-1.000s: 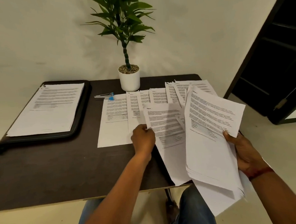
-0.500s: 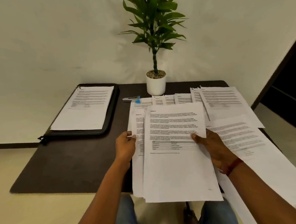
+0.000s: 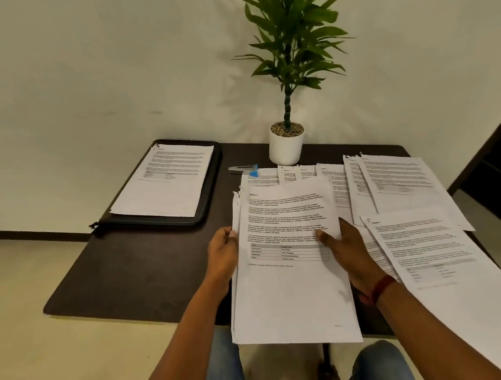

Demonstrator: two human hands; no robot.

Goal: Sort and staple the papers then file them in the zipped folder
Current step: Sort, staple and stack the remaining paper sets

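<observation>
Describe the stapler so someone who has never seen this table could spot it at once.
Find the white plant pot at the back of the dark table. Just left of it, between pot and black zipped folder, lies the stapler. It alone is small and silver with a blue end, among flat white sheets.

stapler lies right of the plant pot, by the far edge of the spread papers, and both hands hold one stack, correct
No. The head view shows the stapler left of the plant pot, not right. It is by the far edge of the spread papers, and the left hand and right hand do hold one stack.
</observation>
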